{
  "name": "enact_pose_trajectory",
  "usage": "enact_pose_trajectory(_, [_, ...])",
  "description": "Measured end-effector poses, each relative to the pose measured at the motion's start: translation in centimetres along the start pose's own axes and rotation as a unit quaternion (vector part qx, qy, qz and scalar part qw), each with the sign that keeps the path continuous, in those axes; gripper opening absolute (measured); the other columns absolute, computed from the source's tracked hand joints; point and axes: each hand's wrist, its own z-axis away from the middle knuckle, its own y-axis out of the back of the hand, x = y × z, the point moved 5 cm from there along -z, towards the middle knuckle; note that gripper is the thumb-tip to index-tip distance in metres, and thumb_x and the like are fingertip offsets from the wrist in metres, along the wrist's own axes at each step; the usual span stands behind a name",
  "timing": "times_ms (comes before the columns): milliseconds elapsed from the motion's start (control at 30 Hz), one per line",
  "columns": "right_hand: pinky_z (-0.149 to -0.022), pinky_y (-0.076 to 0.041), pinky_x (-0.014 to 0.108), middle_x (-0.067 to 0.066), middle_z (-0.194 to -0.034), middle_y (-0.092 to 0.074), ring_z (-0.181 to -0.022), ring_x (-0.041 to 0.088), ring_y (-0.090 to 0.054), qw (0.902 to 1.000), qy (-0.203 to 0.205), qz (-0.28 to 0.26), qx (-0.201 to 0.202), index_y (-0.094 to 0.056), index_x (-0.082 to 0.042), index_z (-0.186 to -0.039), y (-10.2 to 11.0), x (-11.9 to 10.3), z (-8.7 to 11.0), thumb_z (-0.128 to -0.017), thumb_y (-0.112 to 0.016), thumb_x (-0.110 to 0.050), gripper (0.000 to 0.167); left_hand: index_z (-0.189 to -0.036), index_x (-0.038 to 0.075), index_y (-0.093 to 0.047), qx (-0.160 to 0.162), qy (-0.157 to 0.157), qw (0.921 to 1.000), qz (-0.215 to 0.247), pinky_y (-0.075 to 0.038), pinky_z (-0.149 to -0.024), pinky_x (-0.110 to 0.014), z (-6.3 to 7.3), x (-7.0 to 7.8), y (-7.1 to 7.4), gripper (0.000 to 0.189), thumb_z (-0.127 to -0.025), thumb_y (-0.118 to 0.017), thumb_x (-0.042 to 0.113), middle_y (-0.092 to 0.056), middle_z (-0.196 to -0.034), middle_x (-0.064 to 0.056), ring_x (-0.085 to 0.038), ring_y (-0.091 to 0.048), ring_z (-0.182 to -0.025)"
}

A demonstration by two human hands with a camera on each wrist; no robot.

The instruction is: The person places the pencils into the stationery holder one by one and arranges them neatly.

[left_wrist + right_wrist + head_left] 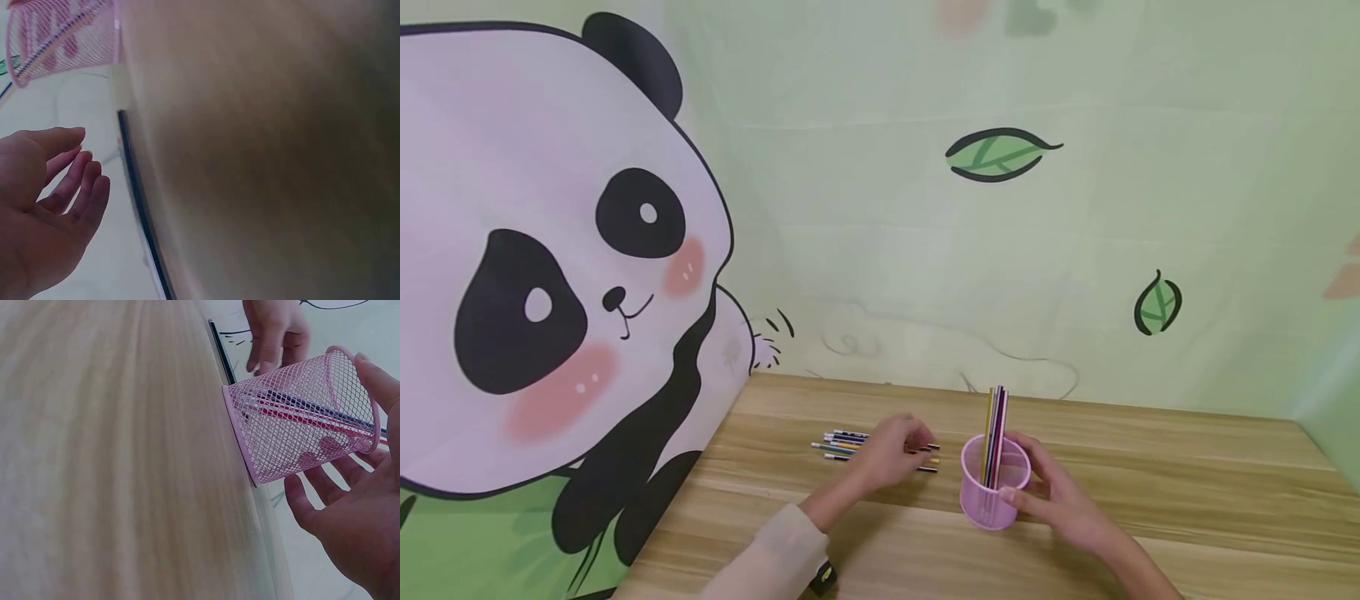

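Note:
A pink mesh pencil cup (990, 500) stands upright on the table, with several pencils (996, 433) leaning in it. My right hand (1060, 500) holds the cup from its right side, thumb at the rim and fingers round the far wall; the right wrist view also shows this grip on the pink mesh (300, 419). Above several loose pencils (842, 446) to the left of the cup hovers my left hand (891, 454), covering their middle part. Its fingers (78, 187) are loosely bent, and nothing shows between them and the thumb in the left wrist view.
The wooden table (1150, 483) meets a pale green backdrop (850, 250) printed with leaves and a large panda (647, 150). A small dark object (823, 577) shows beside the left sleeve (782, 550) at the bottom edge.

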Motion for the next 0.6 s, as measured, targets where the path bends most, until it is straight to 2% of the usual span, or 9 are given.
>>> enact_pose_trajectory(133, [-0.103, -0.054, 0.037, 0.031, -0.157, -0.043, -0.135, 0.058, -0.050, 0.9999, -0.011, -0.002, 0.003, -0.035, -0.007, -0.161, 0.1, 0.1, 0.1, -0.100, -0.071, -0.006, 0.071, -0.101, 0.003, -0.075, -0.026, 0.015, 0.9992, -0.027, -0.056, -0.079, -0.024, 0.4, -1.1, -0.3, 0.010, -0.092, -0.080, 0.003, -0.068, -0.095, -0.005, -0.014, -0.065, -0.087])
enact_pose_trajectory(233, [-0.102, -0.053, 0.033, 0.030, -0.158, -0.042, -0.135, 0.059, -0.049, 0.9998, -0.019, -0.006, 0.004, -0.034, -0.008, -0.161, 0.2, 0.4, 0.2, -0.100, -0.072, -0.007, 0.072, -0.100, 0.007, -0.076, -0.048, 0.014, 0.9974, -0.052, -0.055, -0.078, -0.021, 0.5, -1.5, -0.7, 0.009, -0.092, -0.081, 0.005, -0.067, -0.092, 0.001, -0.007, -0.063, -0.084])
enact_pose_trajectory(400, [-0.101, -0.053, 0.031, 0.031, -0.158, -0.042, -0.135, 0.059, -0.049, 0.9999, -0.015, -0.005, 0.004, -0.034, -0.007, -0.161, 0.2, 0.5, 0.2, -0.100, -0.072, -0.006, 0.073, -0.099, 0.010, -0.077, -0.069, -0.005, 0.9938, -0.087, -0.055, -0.078, -0.018, 0.5, -1.5, -1.2, 0.009, -0.092, -0.080, 0.005, -0.066, -0.092, 0.005, -0.003, -0.062, -0.084])
enact_pose_trajectory(600, [-0.102, -0.053, 0.031, 0.030, -0.158, -0.043, -0.136, 0.059, -0.048, 0.9999, -0.014, 0.002, 0.004, -0.034, -0.007, -0.161, 0.2, 0.3, 0.1, -0.100, -0.072, -0.007, 0.072, -0.095, 0.014, -0.076, -0.091, -0.004, 0.9901, -0.107, -0.054, -0.077, -0.018, 0.6, -1.3, -1.5, 0.011, -0.092, -0.080, 0.005, -0.067, -0.089, 0.008, -0.002, -0.060, -0.082])
